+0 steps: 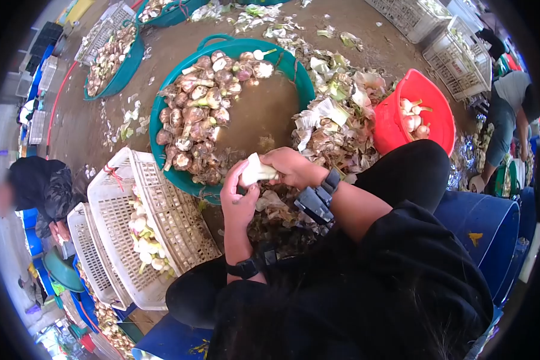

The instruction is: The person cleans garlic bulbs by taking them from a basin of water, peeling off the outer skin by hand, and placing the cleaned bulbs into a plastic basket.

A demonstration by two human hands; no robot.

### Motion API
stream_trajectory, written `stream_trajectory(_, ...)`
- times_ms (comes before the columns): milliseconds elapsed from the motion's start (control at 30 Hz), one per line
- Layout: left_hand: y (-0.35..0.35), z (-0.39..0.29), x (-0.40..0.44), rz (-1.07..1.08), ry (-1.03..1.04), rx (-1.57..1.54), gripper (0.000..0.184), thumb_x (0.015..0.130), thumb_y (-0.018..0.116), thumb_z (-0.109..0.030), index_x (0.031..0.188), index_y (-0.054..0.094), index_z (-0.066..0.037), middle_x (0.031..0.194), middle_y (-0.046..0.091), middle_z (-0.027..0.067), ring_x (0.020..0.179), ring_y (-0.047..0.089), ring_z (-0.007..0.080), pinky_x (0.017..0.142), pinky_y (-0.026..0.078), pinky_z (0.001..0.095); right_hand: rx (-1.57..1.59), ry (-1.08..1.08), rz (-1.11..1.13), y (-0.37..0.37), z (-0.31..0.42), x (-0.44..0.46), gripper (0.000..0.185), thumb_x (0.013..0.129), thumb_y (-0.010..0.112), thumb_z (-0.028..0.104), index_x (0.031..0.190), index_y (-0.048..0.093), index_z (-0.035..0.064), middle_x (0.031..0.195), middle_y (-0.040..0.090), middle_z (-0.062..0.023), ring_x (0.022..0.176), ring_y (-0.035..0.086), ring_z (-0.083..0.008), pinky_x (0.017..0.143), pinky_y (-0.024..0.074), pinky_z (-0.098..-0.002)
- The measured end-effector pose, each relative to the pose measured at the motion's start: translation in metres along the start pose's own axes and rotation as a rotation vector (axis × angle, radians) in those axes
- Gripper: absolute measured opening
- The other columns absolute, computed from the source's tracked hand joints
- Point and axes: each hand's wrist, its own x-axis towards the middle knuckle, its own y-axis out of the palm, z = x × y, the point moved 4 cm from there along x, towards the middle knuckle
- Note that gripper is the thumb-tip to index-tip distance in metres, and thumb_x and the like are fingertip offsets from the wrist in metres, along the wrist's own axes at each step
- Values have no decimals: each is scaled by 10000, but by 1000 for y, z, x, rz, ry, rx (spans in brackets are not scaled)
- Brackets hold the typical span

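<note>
A pale, peeled bulb with a short stem (257,171) is held between my two hands over the near edge of a green tub (306,90). My left hand (239,195) has its fingers wrapped round the bulb's left side. From the right, my right hand (289,168) grips the stem side, its fingertips partly hidden. Unpeeled bulbs with brownish skins (192,114) fill the left part of the tub, beside murky water. Loose peelings (336,114) lie heaped just right of the tub.
A white crate (171,210) with peeled bulbs stands at the left, a red bucket (387,117) with a few bulbs at the right. Blue barrels (477,222) stand at my right side. One person (42,186) is at the far left, another (510,114) at the far right.
</note>
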Motion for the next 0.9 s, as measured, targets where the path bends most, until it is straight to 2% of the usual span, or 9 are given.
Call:
stream_trajectory(200, 14, -12, -2, 1, 383, 597, 323, 745, 478, 131, 1029, 587, 24, 1172, 533, 161, 1070, 516, 213, 881, 429, 318, -24, -339, 31, 8, 16, -20, 216, 905, 453, 169, 947, 584, 3, 752, 604, -54, 571, 536, -88, 481, 432, -236)
stream_trajectory(233, 9, -5, -1, -149, 184, 313, 262, 782, 483, 91, 1018, 578, 30, 1141, 551, 158, 1020, 544, 215, 861, 445, 313, 101, -352, 137, 11, 15, -21, 175, 907, 447, 110, 974, 577, 15, 879, 601, -24, 795, 557, -99, 694, 457, -246)
stream_trajectory(400, 2, 36, -13, -462, -581, -992, 190, 909, 440, -171, 968, 526, -12, 979, 602, 129, 843, 602, 230, 724, 514, 345, -428, -973, 263, 36, 23, -83, 113, 880, 460, 46, 896, 559, -6, 833, 560, -86, 793, 525, -160, 752, 425, -284)
stream_trajectory(533, -3, 16, -22, -227, -482, -666, 258, 917, 409, -236, 1009, 530, -27, 961, 609, 136, 860, 600, 256, 774, 511, 381, -629, -1176, 186, 22, 34, -115, 95, 854, 473, 26, 900, 550, -6, 871, 557, -108, 829, 539, -191, 772, 429, -304)
stream_trajectory(600, 3, 21, -20, -407, -831, -1127, 236, 912, 393, -183, 999, 533, -14, 923, 609, 144, 863, 610, 263, 809, 511, 438, -227, -1048, 59, -3, 38, -110, 121, 842, 514, 93, 901, 531, -10, 899, 558, -110, 826, 548, -241, 760, 437, -341)
stream_trajectory(633, -6, 38, -21, -514, -808, -1209, 224, 908, 390, -163, 990, 531, -9, 917, 609, 145, 851, 614, 265, 784, 522, 434, -736, -1254, -350, -27, 47, -116, 184, 857, 508, 169, 879, 522, -12, 862, 556, -106, 805, 545, -239, 709, 444, -345)
stream_trajectory(733, -43, 72, -23, -732, -722, -1186, 222, 912, 378, -155, 981, 522, -1, 917, 605, 142, 822, 621, 253, 751, 539, 395, 177, -1078, -81, -34, 104, -160, 174, 819, 526, 169, 778, 524, 0, 793, 545, -130, 731, 540, -230, 655, 431, -339)
stream_trajectory(833, -27, 35, -17, -675, -562, -1058, 244, 915, 416, -212, 1027, 515, -19, 963, 606, 114, 872, 610, 256, 789, 519, 404, -1606, -1087, -573, -50, 123, -152, 185, 865, 462, 175, 893, 549, 15, 861, 569, -155, 889, 550, -268, 823, 412, -383)
stream_trajectory(900, -18, 38, -13, -670, -509, -1022, 256, 915, 430, -234, 1048, 512, -30, 996, 602, 106, 894, 603, 267, 795, 514, 411, -1953, -759, -839, -66, 109, -130, 266, 800, 575, 258, 1013, 573, 98, 1026, 581, -120, 958, 540, -299, 821, 432, -399)
